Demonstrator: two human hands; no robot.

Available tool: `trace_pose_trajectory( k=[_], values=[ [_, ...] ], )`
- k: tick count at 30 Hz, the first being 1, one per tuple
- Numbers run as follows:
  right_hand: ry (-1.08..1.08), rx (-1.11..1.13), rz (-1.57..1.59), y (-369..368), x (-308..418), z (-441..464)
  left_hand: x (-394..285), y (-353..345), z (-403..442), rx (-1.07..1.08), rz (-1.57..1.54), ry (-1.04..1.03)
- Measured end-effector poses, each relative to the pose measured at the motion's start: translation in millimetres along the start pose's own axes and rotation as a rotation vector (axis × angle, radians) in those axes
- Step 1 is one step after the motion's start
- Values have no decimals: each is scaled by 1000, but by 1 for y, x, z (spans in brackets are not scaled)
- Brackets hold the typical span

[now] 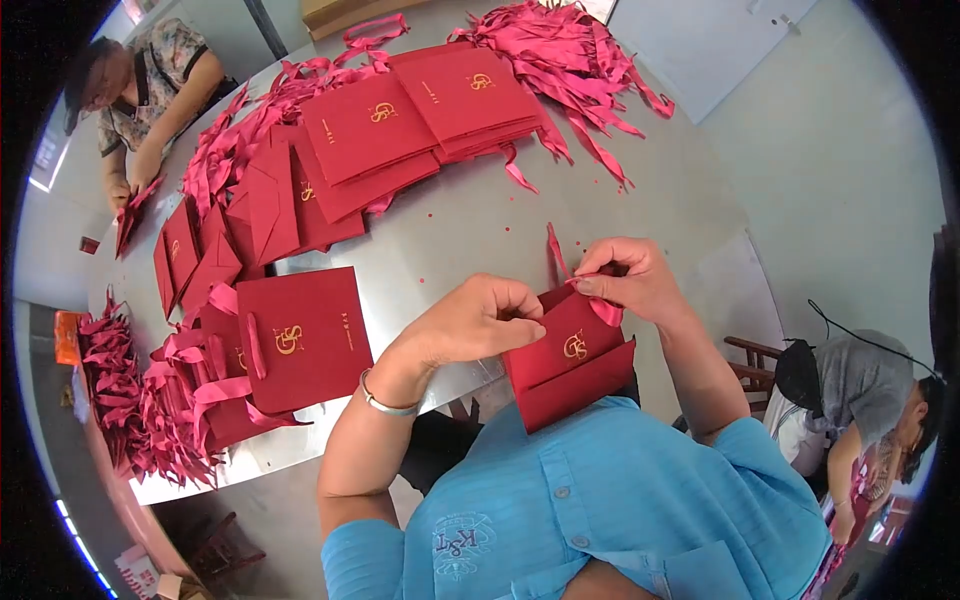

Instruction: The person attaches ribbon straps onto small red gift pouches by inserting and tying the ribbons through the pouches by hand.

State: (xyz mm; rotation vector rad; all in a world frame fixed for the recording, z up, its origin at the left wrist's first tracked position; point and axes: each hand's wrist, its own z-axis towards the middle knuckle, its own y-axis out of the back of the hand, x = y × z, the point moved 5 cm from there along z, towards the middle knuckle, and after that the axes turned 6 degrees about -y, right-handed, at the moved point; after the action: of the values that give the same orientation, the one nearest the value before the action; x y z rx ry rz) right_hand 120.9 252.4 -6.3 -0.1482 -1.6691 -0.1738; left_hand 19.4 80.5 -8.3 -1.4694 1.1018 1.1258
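Observation:
A small red paper gift bag [565, 375] with gold lettering is held in front of my chest, tilted, its mouth towards the table. My left hand [478, 318], with a bangle at the wrist, is closed on the bag's upper left edge, some fingertips hidden. At the upper right corner my right hand [632, 280] pinches a pink ribbon [605, 309] between thumb and finger. One end of the ribbon rises above the bag's mouth, and a loop hangs over its front.
Stacked red bags [375, 120] and heaps of pink ribbon [565, 45] lie across the metal table [660, 170]. Bags with ribbon handles [305, 335] lie to the left. One person [160, 90] works at the far left, another [865, 390] sits at right.

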Motion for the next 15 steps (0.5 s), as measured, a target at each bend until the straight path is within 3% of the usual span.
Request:
trace_pose_trajectory(
  k=[5, 7, 9, 11, 15],
  values=[
    [-61, -64, -133, 0, 16, -4, 9, 2, 5, -39, 141, -51],
    [273, -160, -276, -6, 36, -5, 13, 6, 6, -123, 123, -53],
    [339, -186, -432, -17, 56, -6, 17, 12, 10, -203, 106, -59],
    [408, -204, -589, -32, 61, -2, 19, 27, 9, -435, 271, -39],
    [587, -202, -670, -51, 52, 8, 23, 32, 10, -491, 264, -95]
  ],
)
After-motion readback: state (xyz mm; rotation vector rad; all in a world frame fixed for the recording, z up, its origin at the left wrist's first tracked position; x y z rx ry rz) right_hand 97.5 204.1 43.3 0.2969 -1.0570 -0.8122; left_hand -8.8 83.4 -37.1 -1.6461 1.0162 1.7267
